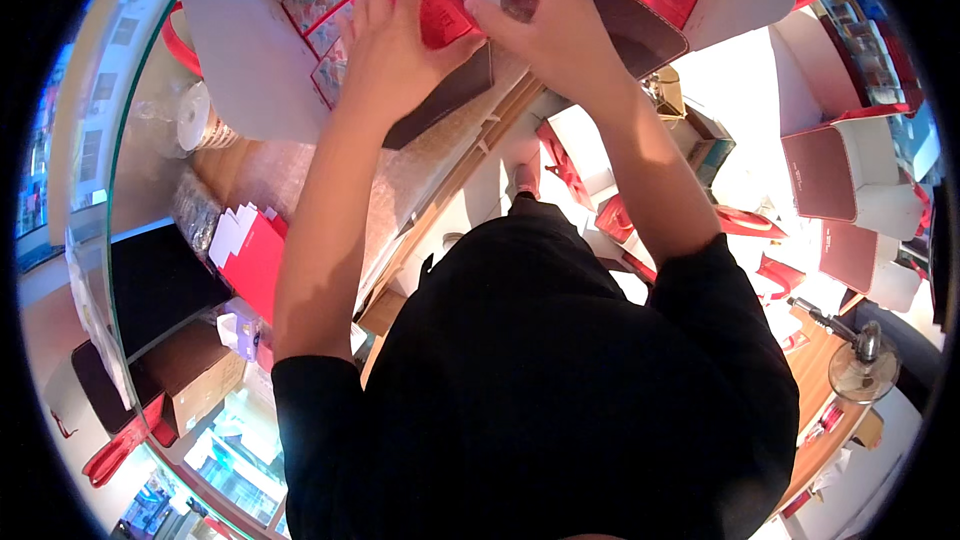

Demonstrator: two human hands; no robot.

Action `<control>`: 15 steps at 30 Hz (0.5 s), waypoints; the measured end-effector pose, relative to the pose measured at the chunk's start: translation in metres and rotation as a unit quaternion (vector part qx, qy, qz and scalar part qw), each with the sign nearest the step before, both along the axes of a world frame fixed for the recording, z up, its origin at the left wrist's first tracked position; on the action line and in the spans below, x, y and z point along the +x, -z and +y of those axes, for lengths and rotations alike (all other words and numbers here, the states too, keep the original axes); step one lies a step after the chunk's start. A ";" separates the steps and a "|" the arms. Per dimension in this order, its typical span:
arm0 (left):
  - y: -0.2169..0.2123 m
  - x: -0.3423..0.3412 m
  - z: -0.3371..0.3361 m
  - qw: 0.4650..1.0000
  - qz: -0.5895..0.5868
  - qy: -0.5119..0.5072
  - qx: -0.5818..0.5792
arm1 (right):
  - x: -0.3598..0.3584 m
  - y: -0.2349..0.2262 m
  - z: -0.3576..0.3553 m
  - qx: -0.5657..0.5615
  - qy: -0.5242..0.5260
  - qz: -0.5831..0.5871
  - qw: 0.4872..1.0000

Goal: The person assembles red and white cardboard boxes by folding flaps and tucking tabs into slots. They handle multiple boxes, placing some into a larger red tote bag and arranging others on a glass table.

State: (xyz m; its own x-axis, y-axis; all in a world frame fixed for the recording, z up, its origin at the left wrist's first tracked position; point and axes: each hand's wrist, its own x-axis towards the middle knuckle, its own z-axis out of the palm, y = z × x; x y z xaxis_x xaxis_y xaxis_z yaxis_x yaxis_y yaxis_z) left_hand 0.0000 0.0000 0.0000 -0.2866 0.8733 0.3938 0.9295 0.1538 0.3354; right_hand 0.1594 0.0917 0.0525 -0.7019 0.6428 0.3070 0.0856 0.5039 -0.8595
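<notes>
My left hand lies spread over a red packet inside an opened gift box with white flaps. Its thumb stretches along the packet's near edge, and nothing shows gripped in its fingers. Beside it, my right hand is held apart, thumb pointing left toward the packet and fingers reaching up to the picture's top edge. Patterned small boxes with red trim fill the left part of the gift box. A second opened gift box with a dark brown flap and similar red contents stands right of my right hand.
A glass edge runs along the left. Red and white paper bags, a tissue pack and a white roll lie on that side. More brown-flapped gift boxes stand at right, and several red-handled boxes sit on the floor.
</notes>
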 end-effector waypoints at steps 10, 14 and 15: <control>-0.022 -0.004 0.025 0.984 0.063 0.004 -0.166 | -0.008 0.034 0.020 0.040 0.049 0.028 0.998; -0.027 -0.004 0.027 0.981 0.076 0.000 -0.178 | -0.006 0.040 0.026 0.042 0.042 0.040 0.997; -0.029 -0.006 0.028 0.980 0.080 -0.009 -0.179 | -0.004 0.039 0.027 0.037 0.031 0.042 0.998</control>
State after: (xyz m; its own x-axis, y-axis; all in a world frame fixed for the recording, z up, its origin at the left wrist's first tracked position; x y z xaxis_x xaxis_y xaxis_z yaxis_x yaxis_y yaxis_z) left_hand -0.0055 0.0282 0.0293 -0.2623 0.9594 0.1034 0.9620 0.2514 0.1069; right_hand 0.1550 0.1189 0.0134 -0.6307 0.6576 0.4121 0.0474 0.5627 -0.8253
